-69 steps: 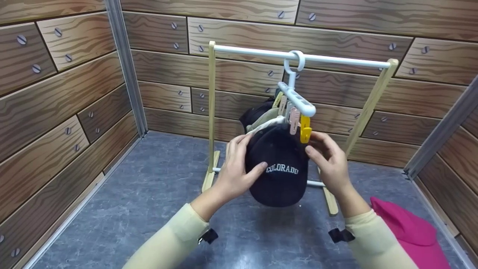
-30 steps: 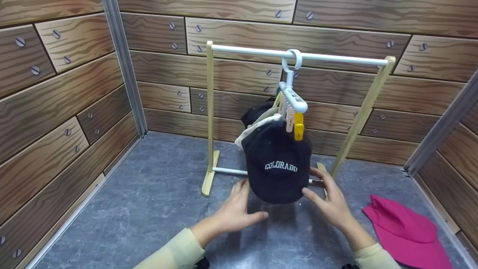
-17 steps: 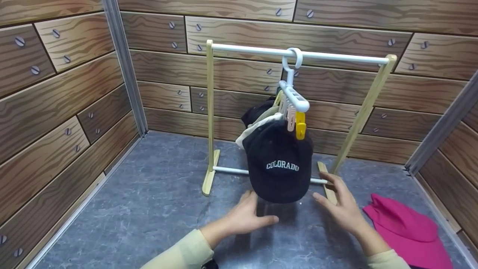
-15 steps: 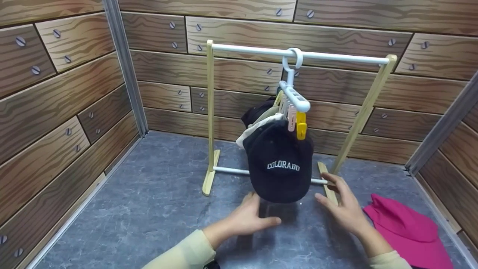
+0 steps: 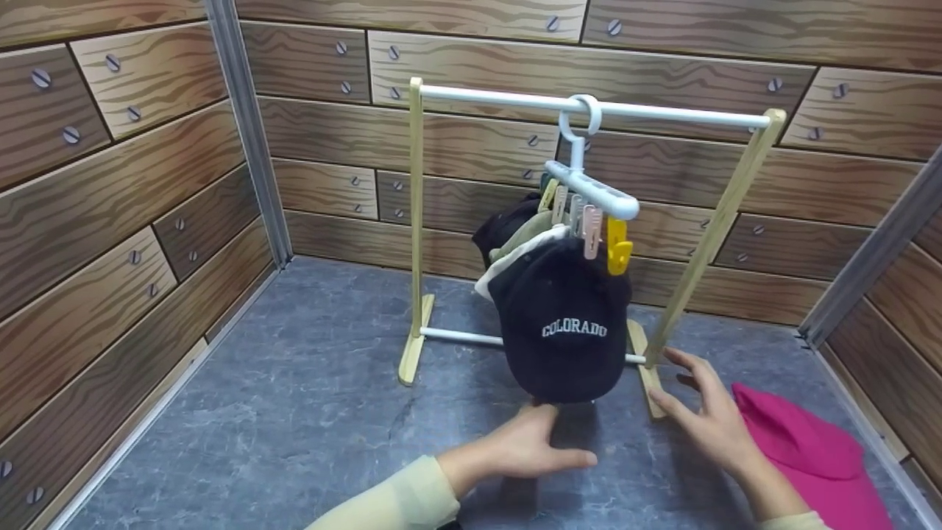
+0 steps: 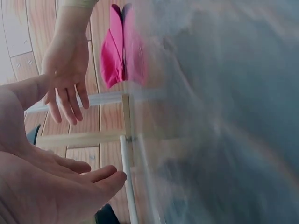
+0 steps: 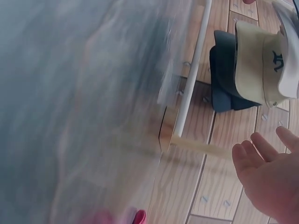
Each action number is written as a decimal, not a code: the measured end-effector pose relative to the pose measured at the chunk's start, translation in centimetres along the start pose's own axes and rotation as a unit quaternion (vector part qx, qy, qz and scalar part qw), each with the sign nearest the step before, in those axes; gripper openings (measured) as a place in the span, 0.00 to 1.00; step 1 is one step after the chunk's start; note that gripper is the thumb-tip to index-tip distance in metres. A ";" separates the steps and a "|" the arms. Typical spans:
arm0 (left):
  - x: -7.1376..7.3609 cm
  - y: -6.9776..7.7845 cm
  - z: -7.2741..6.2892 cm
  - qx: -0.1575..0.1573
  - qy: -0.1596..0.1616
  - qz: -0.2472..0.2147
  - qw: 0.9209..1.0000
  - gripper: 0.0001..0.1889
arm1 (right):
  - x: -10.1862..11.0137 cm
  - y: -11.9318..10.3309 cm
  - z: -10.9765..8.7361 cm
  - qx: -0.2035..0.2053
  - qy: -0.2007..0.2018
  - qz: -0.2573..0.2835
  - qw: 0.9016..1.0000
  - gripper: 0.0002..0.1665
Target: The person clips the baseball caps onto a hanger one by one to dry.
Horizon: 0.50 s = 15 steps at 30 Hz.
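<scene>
A black cap (image 5: 567,316) lettered COLORADO hangs at the front end of a light-blue clip hanger (image 5: 600,193), held by a pink clothespin (image 5: 592,232) and a yellow clothespin (image 5: 618,246). Behind it hang a white cap (image 5: 486,283), an olive-beige cap (image 5: 519,235) and a dark cap (image 5: 504,224). My left hand (image 5: 526,445) is below the black cap's brim with thumb and fingers spread, holding nothing. To the right, near the rack's foot, my right hand (image 5: 710,419) is also spread and holds nothing. A magenta cap (image 5: 809,449) lies beside it on the table.
The hanger hooks over the white top bar (image 5: 500,99) of a wooden-sided rack (image 5: 417,206). A lower white bar (image 5: 460,336) joins its feet. Wood-patterned walls (image 5: 316,132) enclose the grey marbled tabletop (image 5: 294,427).
Both hands have left the black cap, dropping lower and then shifting right. The cap stays hanging, and the hanger's front end has swung slightly right.
</scene>
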<state>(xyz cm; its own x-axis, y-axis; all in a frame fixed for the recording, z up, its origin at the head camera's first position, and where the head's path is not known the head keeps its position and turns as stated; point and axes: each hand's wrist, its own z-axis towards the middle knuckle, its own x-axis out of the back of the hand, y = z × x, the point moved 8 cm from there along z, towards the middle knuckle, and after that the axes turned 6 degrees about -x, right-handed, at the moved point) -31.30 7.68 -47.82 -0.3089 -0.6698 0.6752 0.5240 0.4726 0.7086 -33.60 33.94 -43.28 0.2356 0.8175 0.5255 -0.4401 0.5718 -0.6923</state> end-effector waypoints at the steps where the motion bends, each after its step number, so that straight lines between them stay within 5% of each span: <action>1: -0.2 0.1 0.1 0.003 -0.006 0.004 1.000 0.53 | 0.2 0.2 0.0 -0.007 -0.001 -0.008 1.000 0.39; 8: -1.3 0.9 1.2 -0.005 -0.035 0.028 0.999 0.52 | 1.5 1.3 -0.4 -0.043 -0.011 -0.037 0.998 0.40; 15: -2.2 1.7 2.2 -0.017 -0.042 0.005 0.999 0.54 | 3.0 2.3 -0.9 -0.052 -0.013 -0.060 0.997 0.38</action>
<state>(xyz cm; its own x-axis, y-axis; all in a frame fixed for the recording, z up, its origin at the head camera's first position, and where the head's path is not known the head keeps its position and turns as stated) -31.45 11.18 -47.62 -0.3681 -0.6150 0.6973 0.5532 0.4579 0.6959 -33.16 37.74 -43.72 0.2579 0.7410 0.6200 -0.3181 0.6710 -0.6697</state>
